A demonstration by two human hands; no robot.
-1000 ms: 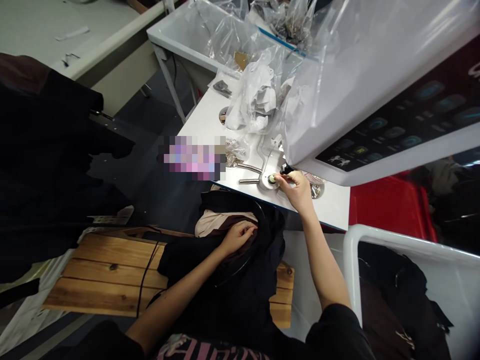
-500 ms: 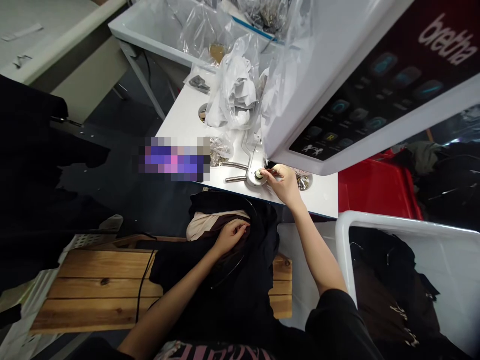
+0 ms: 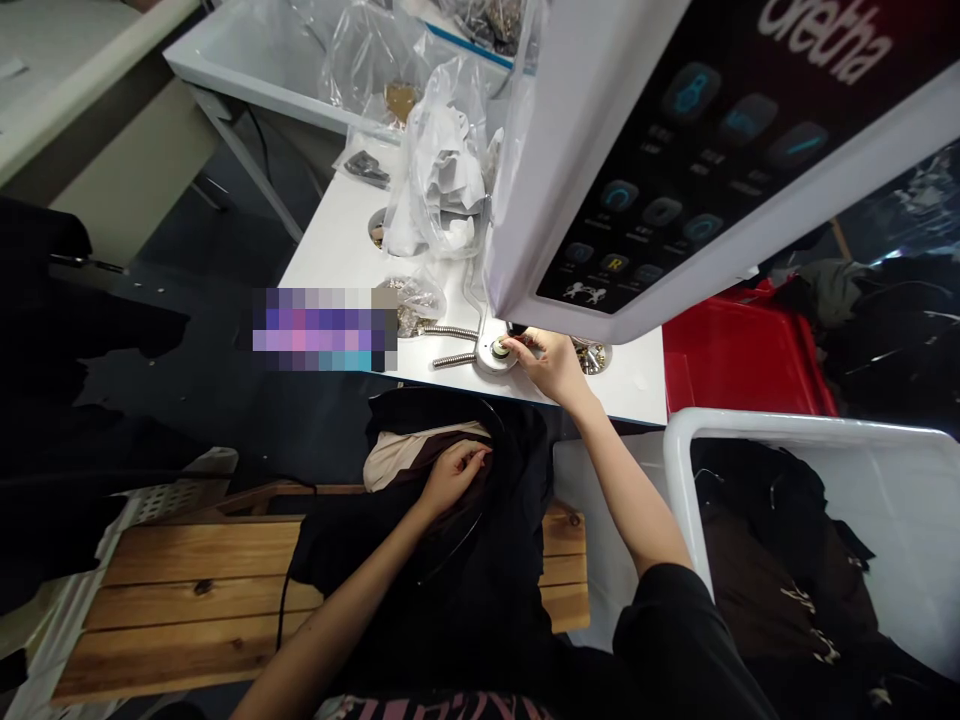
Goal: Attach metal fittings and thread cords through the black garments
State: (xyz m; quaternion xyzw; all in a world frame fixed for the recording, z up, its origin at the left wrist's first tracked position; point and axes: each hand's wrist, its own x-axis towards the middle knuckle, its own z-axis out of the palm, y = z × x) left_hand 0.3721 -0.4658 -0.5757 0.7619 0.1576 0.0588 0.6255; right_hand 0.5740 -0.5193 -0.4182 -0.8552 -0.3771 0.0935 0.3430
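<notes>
My right hand (image 3: 553, 368) reaches under the white machine head (image 3: 499, 265), its thumb and fingers pinched at the round greenish die (image 3: 500, 346) on the machine's base. Anything small between those fingertips is hidden. In my lap, my left hand (image 3: 450, 480) rests over dark cloth (image 3: 420, 545) with its fingers curled together; I cannot make out what is inside them. Beside that hand lies a beige piece of cloth (image 3: 386, 458), and a thin black hoop-like edge (image 3: 501, 432) curves round to its right. Metal snap parts (image 3: 594, 356) fill a round well just right of my right hand.
Clear bags with crumpled white paper (image 3: 450, 170) stand on the white table (image 3: 322, 240). Two coiled springs (image 3: 454, 360) jut from the machine base. A white bin (image 3: 679, 440) of dark garments and a red bin (image 3: 742, 360) are at right, a wooden bench (image 3: 187, 590) at left.
The view has shifted, so the machine head appears larger and the table sits further left. Both hands keep nearly the same places, the right at the die and the left in the lap.
</notes>
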